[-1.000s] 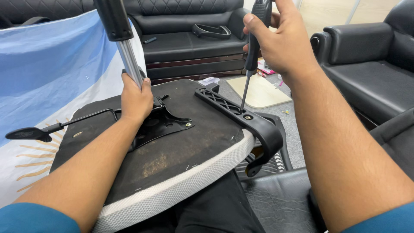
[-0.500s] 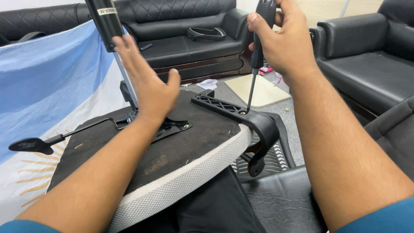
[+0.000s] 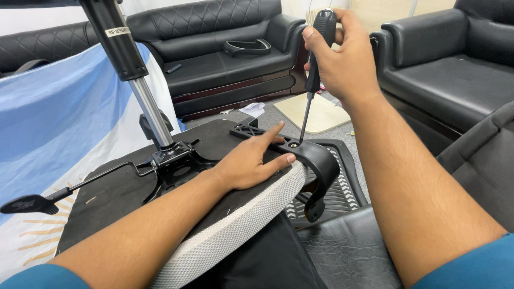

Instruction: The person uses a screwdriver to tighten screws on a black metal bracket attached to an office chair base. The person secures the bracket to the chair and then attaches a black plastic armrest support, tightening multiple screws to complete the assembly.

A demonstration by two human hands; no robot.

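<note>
An office chair seat [image 3: 112,198] lies upside down in front of me, black underside up, with a white mesh edge. My left hand [image 3: 251,160] rests flat on the seat and presses on a black plastic armrest bracket [image 3: 316,158] at its right edge. My right hand [image 3: 342,53] grips a black-handled screwdriver [image 3: 316,59] upright, its tip set in a screw hole on the bracket. A black metal mechanism plate [image 3: 174,160] with a chrome gas cylinder [image 3: 142,93] stands up from the seat's middle. A lever [image 3: 32,203] sticks out to the left.
A black leather sofa [image 3: 214,59] stands behind, and a black armchair [image 3: 455,69] at the right. A blue and white cloth [image 3: 48,123] hangs at the left. A black mesh chair part [image 3: 337,195] lies under the bracket. Paper scraps lie on the grey floor.
My left hand left the gas cylinder, swung right and came down flat on the seat beside the bracket. The right hand kept the screwdriver upright on the bracket.
</note>
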